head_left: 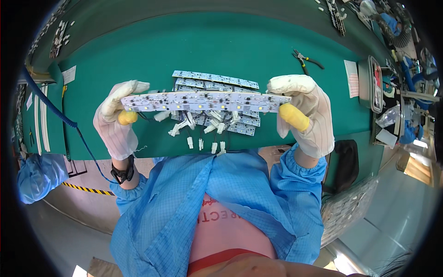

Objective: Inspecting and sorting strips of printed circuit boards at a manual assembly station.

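head view: a long white led strip (pixel 203 101) was held roughly level, left to right, in front of a loose stack of strips (pixel 203 76) on a green mat (pixel 221 41). the left hand (pixel 115 108) pinched its left end and the right hand (pixel 311 111) its right end, thumb and fingers closed narrowly on the board.

the gloves seemed the weak point: if either pinch slackened, that end could drop onto the pile and chip small parts. uneven pressure at the two ends could flex the thin board and strain its joints. the white connectors (pixel 181 124), bunched on the near side, could snag one another because they lay so close.

the strip looked flat and smooth, dotted with yellowish squares and dark chips; the connectors were blocky, probably plastic. the gloves were soft, faintly striped cloth, with yellow covers (pixel 294 117), seemingly rubbery, on the thumbs. farther off to the right lay slim pliers (pixel 304 59) with black and yellow handles; a blue cord (pixel 55 108) curved down at the left.
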Tool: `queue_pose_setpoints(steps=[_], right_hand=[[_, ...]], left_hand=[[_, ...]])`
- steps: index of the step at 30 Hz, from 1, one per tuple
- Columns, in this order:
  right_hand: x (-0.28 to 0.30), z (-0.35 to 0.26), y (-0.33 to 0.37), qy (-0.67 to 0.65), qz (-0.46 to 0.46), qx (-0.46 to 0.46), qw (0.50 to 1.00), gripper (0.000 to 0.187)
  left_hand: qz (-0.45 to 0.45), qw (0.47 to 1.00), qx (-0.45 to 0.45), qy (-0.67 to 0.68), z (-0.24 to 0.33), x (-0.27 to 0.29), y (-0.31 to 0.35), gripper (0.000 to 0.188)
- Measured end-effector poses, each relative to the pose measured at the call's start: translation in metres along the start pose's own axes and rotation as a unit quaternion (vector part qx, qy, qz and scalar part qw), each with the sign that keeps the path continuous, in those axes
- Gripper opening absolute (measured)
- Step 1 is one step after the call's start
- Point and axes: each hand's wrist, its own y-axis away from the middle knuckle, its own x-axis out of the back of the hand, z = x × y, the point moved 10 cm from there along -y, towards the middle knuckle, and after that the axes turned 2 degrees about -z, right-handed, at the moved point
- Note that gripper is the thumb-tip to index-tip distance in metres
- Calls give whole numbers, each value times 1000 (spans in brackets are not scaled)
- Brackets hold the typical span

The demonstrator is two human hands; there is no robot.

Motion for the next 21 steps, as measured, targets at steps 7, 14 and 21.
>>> queue_pose_setpoints(steps=[7, 14, 21], right_hand=[[-13, -12, -3, -51, -52, 90, 993, 66], [-22, -10, -1, -138, -133, 88, 977, 66], [-13, -6, -4, -41, -52, 43, 997, 58]], left_hand=[[41, 994, 94, -30, -16, 6, -2, 47], [-5, 981, 133, -143, -14, -4, -8, 35], [31, 996, 76, -19, -16, 8, 0, 51]])
